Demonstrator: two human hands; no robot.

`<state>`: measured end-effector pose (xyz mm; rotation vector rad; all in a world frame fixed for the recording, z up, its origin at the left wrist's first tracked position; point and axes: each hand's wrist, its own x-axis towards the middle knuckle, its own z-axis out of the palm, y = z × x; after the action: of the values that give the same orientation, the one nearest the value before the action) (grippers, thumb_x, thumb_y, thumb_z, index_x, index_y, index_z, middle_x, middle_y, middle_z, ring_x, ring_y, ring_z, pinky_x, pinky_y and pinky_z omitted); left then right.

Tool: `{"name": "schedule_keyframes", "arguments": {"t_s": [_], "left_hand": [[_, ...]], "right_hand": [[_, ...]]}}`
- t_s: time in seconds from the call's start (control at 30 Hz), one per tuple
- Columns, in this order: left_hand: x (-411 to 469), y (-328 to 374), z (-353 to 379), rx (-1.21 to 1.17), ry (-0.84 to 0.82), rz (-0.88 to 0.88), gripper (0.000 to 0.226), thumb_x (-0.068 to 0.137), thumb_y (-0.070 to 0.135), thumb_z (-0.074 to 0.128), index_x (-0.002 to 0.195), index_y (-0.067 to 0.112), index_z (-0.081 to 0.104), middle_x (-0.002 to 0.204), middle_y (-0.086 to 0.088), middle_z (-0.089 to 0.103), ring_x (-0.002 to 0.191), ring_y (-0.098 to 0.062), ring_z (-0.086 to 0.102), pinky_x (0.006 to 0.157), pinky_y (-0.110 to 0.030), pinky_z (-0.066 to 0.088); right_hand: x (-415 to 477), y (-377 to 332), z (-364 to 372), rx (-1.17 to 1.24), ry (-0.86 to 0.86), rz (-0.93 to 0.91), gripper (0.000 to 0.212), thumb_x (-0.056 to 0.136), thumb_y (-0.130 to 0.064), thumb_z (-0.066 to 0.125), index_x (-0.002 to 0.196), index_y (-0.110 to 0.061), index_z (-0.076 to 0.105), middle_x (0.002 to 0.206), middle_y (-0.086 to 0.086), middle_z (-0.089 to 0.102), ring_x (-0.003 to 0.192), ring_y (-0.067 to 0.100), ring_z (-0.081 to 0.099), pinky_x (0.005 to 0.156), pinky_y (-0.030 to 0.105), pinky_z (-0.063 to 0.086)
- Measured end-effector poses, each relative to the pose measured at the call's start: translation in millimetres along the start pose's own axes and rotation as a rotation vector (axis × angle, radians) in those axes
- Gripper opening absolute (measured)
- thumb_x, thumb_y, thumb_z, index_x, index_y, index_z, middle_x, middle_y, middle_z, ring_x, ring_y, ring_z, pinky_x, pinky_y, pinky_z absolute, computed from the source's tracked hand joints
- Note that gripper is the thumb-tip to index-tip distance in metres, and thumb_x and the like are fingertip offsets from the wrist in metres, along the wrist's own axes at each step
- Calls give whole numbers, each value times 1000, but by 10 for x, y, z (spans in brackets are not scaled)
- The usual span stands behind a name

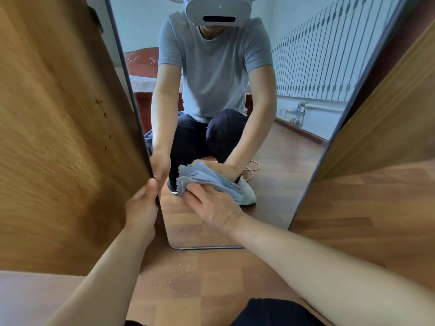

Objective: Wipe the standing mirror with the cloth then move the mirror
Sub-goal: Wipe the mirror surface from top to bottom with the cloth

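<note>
Standing mirror (188, 231), centre frame on the floor (188, 278): the left hand (142, 205) grips its left edge, the flat-fingered right hand (213, 208) presses the cloth (200, 176) low on the glass, where hard pushing could skid or tip it.

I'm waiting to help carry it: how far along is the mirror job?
Done: how much glass is already wiped cannot be told. In hand: the right hand presses the cloth flat on the mirror low down, while the left hand grips its left edge. Left: specks near the bottom edge, and the move; it stands between wooden panels.
</note>
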<state>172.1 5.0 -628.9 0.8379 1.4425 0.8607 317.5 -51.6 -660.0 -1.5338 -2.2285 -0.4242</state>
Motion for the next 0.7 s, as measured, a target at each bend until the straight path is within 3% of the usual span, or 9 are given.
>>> {"name": "schedule_keyframes", "arguments": {"t_s": [0.1,0.2,0.37,0.53,0.7], "left_hand": [[-3,24,-31,-8,-41,-17,22,94,38,50,110,29,63,103,8,66,97,-9,58,90,-29,43],[24,22,-70,-43,-29,-41,23,95,24,51,111,20,67,109,-3,69,102,-17,64,98,-35,48],[-20,29,-97,-55,-64,-63,24,95,14,47,97,25,68,103,-2,70,99,-16,64,95,-34,49],[-33,-12,-99,-11,-72,-33,26,96,19,49,115,17,66,111,-5,69,105,-17,64,98,-36,48],[-20,-67,-106,27,-101,-25,36,96,32,49,130,21,54,119,7,62,116,-14,54,98,-32,41]], "right_hand": [[231,-168,98,13,-55,-84,27,87,-2,46,111,-2,60,111,14,60,79,31,62,68,41,55],[359,-297,136,85,-57,-110,26,80,0,58,106,0,64,112,15,61,77,30,62,61,40,56],[349,-345,198,66,-66,-135,35,84,-2,36,101,-1,66,110,14,63,72,29,61,57,40,55],[274,-296,195,27,-54,-156,31,87,-4,39,102,-2,66,111,11,63,74,28,60,48,35,52],[-53,-85,118,-69,-56,-108,26,89,-2,43,97,-8,67,104,5,64,72,23,59,46,33,51]]}}
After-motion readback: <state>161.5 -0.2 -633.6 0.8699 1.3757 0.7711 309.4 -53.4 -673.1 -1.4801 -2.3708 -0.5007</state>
